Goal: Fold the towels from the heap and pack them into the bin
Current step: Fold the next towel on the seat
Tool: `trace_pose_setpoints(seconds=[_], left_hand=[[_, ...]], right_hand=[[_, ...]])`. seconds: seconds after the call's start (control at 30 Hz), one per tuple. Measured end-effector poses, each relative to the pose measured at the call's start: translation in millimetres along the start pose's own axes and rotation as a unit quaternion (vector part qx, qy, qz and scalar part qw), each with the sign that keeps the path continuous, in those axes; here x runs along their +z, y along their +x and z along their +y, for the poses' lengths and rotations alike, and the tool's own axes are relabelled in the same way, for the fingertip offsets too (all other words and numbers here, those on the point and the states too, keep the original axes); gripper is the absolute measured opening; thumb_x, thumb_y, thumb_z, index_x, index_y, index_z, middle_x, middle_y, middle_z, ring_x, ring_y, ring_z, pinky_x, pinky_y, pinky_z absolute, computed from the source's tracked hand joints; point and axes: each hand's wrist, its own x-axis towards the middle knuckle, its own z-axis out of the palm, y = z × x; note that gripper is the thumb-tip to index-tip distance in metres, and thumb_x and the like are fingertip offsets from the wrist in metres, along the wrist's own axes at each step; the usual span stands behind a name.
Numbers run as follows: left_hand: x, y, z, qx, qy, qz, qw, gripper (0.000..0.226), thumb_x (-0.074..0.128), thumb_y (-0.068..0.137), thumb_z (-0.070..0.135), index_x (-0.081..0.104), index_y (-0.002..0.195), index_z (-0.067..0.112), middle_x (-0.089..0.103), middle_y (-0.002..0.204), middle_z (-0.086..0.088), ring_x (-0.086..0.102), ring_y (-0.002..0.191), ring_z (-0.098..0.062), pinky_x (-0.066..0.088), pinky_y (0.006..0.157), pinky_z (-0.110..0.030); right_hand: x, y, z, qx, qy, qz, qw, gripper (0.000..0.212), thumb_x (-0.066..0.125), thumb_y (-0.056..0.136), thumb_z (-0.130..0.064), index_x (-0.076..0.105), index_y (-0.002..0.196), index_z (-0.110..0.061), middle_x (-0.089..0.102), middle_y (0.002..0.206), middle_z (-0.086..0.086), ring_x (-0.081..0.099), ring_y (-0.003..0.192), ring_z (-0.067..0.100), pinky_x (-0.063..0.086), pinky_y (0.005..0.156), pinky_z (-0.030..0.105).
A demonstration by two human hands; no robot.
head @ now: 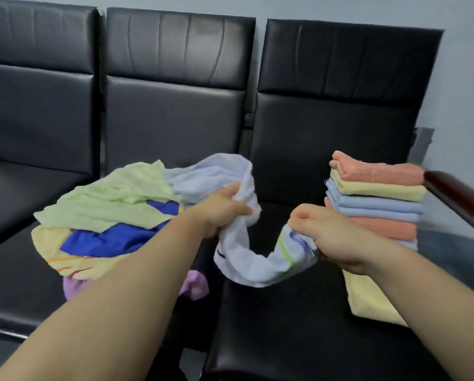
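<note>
Left hand (219, 213), right hand (333, 239) around towel (248, 261)

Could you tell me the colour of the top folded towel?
The top towel is coral-orange; head view.

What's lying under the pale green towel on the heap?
A dark blue cloth shows beneath the pale green towel, then a yellow printed towel and a purple towel. Anything deeper is covered.

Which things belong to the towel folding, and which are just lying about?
Job: white striped towel gripped by left hand and right hand; heap of crumpled coloured towels; stack of folded orange, yellow and blue towels; flat yellow towel. No bin in view.
Lying about: black padded bench seats; dark red wooden armrest.
</note>
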Motion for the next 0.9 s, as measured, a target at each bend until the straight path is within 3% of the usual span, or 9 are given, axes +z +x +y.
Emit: trace_pose_setpoints(seconds=[0.07,0.17,0.27,0.37,0.53,0.63,0.7,0.8,0.9], left_hand=[[34.5,-2.3,0.6,0.013,0.089,-0.107,0.99,0.034,0.072,0.09,0.023,0.063,0.118,0.04,0.067,0.122,0.002,0.065,0.11,-0.017,0.054,0.101,-0.04],[76.6,-0.7,5.0,0.028,0.176,-0.087,0.98,0.053,0.072,0.087,0.043,0.055,0.136,0.03,0.062,0.128,0.002,0.063,0.108,-0.015,0.054,0.099,-0.039],[94.6,-11.7,5.0,0.029,0.146,-0.14,0.979,0.05,0.075,0.079,0.047,0.063,0.119,0.019,0.07,0.109,-0.003,0.067,0.095,-0.014,0.053,0.084,-0.036],[113.0,-28.8,4.7,0.037,0.133,-0.221,0.965,0.058,0.08,0.068,0.051,0.063,0.116,0.022,0.07,0.094,0.004,0.069,0.088,-0.012,0.055,0.083,-0.037],[136.4,-27.1,4.7,0.077,0.097,-0.177,0.976,0.028,0.078,0.084,0.034,0.065,0.097,0.012,0.065,0.086,0.001,0.063,0.079,-0.01,0.051,0.076,-0.03],[141.1,-19.6,0.3,0.058,0.025,-0.178,0.982,0.016,0.071,0.091,0.025,0.064,0.092,0.011,0.065,0.09,-0.006,0.062,0.085,-0.017,0.052,0.085,-0.039],[141.6,-12.3,1.4,0.015,-0.091,-0.18,0.979,0.013,0.061,0.099,0.018,0.061,0.089,0.011,0.066,0.087,-0.008,0.063,0.081,-0.021,0.052,0.082,-0.04],[137.6,-5.3,1.8,-0.029,-0.176,-0.156,0.972,0.024,0.048,0.105,0.015,0.054,0.081,0.014,0.06,0.072,-0.004,0.058,0.067,-0.019,0.048,0.07,-0.034],[135.4,0.5,-1.3,-0.067,-0.182,-0.107,0.975,0.027,0.047,0.106,0.019,0.049,0.079,0.017,0.051,0.067,-0.001,0.052,0.057,-0.017,0.051,0.062,-0.032]], right_hand=[[-18.5,-14.5,18.2,0.002,-0.018,0.039,0.999,0.022,0.057,0.101,-0.02,0.057,0.078,-0.021,0.053,0.073,-0.003,0.046,0.071,0.014,0.035,0.064,0.034],[-42.9,-26.7,42.6,0.019,-0.032,0.092,0.995,0.03,0.058,0.099,-0.017,0.052,0.069,-0.019,0.05,0.059,-0.009,0.044,0.064,0.01,0.035,0.065,0.033],[-53.9,-26.4,56.5,0.023,-0.02,0.119,0.992,0.041,0.059,0.098,-0.019,0.049,0.059,-0.024,0.048,0.057,-0.008,0.044,0.064,0.011,0.036,0.067,0.035],[-56.6,-24.4,62.5,0.026,0.041,0.121,0.991,0.053,0.061,0.102,-0.021,0.056,0.049,-0.028,0.051,0.058,-0.008,0.046,0.066,0.013,0.039,0.066,0.032],[-58.7,-18.4,68.3,0.007,0.145,0.118,0.982,0.035,0.064,0.102,-0.026,0.065,0.068,-0.019,0.065,0.066,-0.002,0.059,0.075,0.016,0.048,0.077,0.036],[-61.7,-13.2,75.6,-0.003,0.155,0.138,0.978,0.032,0.064,0.101,-0.033,0.068,0.079,-0.01,0.067,0.076,0.007,0.06,0.079,0.02,0.048,0.078,0.039],[-66.6,-9.9,82.0,0.004,0.17,0.144,0.975,0.045,0.066,0.096,-0.049,0.067,0.087,-0.005,0.065,0.083,0.02,0.059,0.081,0.025,0.046,0.078,0.04],[-69.9,-10.7,95.0,0.037,0.192,0.099,0.976,0.089,0.068,0.074,-0.077,0.061,0.111,0.004,0.066,0.1,0.03,0.066,0.087,0.036,0.047,0.081,0.042],[-68.4,-10.8,107.7,0.075,0.185,0.055,0.978,0.08,0.064,0.075,-0.084,0.06,0.088,-0.005,0.056,0.081,0.014,0.053,0.076,0.025,0.043,0.077,0.038]])
